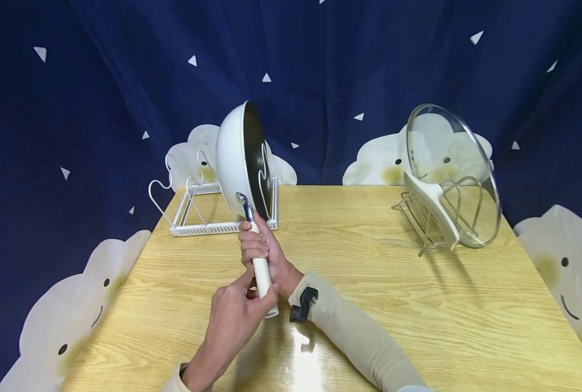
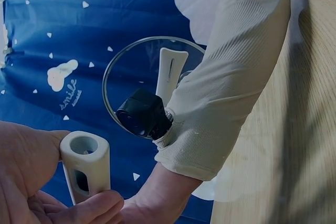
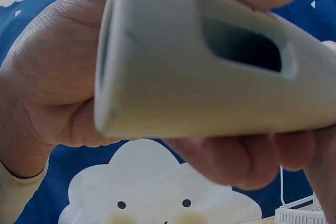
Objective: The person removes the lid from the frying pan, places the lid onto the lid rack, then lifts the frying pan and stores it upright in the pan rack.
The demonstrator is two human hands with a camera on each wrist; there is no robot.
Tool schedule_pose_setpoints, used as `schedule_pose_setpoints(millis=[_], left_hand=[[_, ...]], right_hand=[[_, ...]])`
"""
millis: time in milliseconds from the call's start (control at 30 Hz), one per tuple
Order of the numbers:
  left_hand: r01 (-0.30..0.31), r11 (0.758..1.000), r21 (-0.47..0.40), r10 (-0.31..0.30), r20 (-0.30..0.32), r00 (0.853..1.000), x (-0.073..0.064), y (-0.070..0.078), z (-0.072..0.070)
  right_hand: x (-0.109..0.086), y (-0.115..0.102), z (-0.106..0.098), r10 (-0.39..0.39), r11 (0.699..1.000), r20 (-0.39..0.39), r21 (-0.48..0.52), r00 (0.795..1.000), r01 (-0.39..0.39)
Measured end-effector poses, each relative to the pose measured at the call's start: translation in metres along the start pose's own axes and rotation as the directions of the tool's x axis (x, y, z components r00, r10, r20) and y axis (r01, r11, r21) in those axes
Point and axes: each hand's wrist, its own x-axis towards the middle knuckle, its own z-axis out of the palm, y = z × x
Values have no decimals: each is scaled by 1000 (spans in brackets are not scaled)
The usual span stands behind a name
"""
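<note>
A white wok with a dark inside stands on edge at the white wire rack, its opening turned to the right. Its cream handle points down toward the person. My right hand grips the handle near its metal neck. Lower down, my left hand pinches the handle's end between thumb and fingers. In the left wrist view, the hollow end of the handle shows a round opening and a side slot. The right wrist view has the left hand around that end.
On the right of the wooden table, a glass lid with a white grip leans upright in a metal wire stand. Behind the table hangs a dark blue curtain with clouds and triangles.
</note>
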Motion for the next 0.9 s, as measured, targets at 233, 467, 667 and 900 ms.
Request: schedule_pose_setpoints(millis=[233,467,667,900], left_hand=[[4,1000,-2,-4,-9,1000,-1,0,1],[6,1000,-14,-6,-16,1000,-4,-3,6],[7,1000,-25,-7,-15,1000,-6,-5,8],[4,1000,-22,-4,-18,1000,-7,-6,11]], right_hand=[[-1,-1,-2,0,1000,-2,7,1000,0],[-2,-3,-5,7,1000,-5,-6,1000,-7],[-2,-4,-8,8,1000,-3,-17,1000,-8],[-3,-5,-9,18,1000,0,-4,1000,-18]])
